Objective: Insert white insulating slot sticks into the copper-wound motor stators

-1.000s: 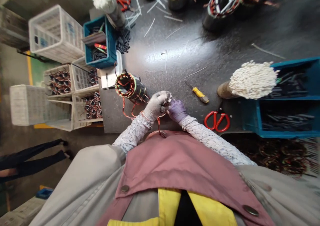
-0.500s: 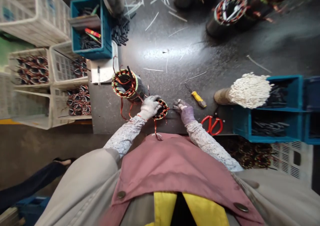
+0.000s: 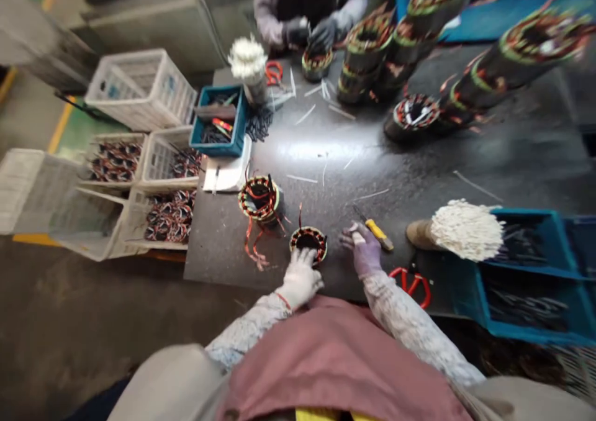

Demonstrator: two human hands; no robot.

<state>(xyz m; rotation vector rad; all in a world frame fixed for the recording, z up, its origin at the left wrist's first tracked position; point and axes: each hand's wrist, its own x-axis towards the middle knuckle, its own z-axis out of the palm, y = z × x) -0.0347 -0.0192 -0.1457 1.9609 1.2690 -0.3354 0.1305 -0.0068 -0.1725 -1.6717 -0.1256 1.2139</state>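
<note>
In the head view a small wound motor stator (image 3: 321, 238) stands on the table before me, with a copper-coloured lead rising from its far side. My left hand (image 3: 300, 278), in a white glove, grips its near rim, with the fingers reaching over into the bore. My right hand (image 3: 365, 250), in a purplish glove, is apart from the stator on its right. Its fingers are spread, with nothing visible in them. Just beyond it lies a yellow-handled screwdriver (image 3: 379, 233). A bigger stator (image 3: 259, 199) with loose red leads stands to the left.
Red-handled cutters (image 3: 412, 286) lie right of my right arm. Beyond them are a bundle of white sticks (image 3: 465, 230) and blue bins (image 3: 487, 303). Stacked stators (image 3: 367, 48) stand at the back right. Opposite, a co-worker's gloved hands (image 3: 310, 33) work on another stator. White crates (image 3: 139, 92) stand left.
The view has tilted up, bringing the co-worker into sight. My left hand has shifted from the stator's left side to its near rim. My right hand has come away from the lead.
</note>
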